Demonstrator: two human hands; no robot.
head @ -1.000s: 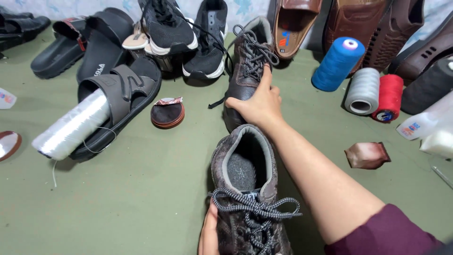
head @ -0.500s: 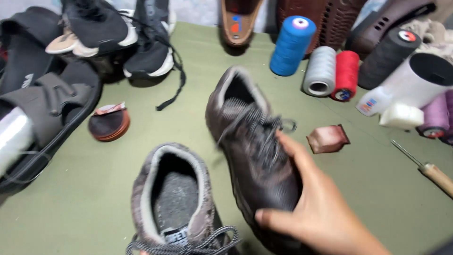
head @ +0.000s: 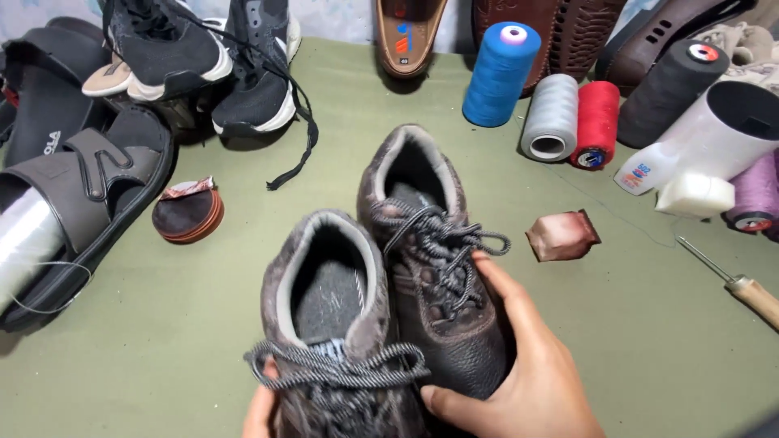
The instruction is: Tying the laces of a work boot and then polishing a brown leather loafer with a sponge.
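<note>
Two dark brown leather lace-up shoes lie side by side on the green table, heels pointing away from me. My right hand (head: pixel 519 365) wraps around the toe and side of the right shoe (head: pixel 434 268). The left shoe (head: pixel 329 316) is closer to me, with grey-striped laces across its front. Only the fingertips of my left hand (head: pixel 260 414) show at the bottom edge, under the left shoe's toe end.
Black sandals (head: pixel 81 186) and black sneakers (head: pixel 203 65) pile at the left, with a round tin (head: pixel 188 213) near them. Thread spools, blue (head: pixel 501 75), grey (head: pixel 550 118) and red (head: pixel 596 123), stand behind. A brown cloth scrap (head: pixel 562 235) and a wooden-handled awl (head: pixel 742 285) lie at right.
My right hand has pulled the far shoe back from the table's rear and set it beside the near shoe. The view has tilted down and closer.
</note>
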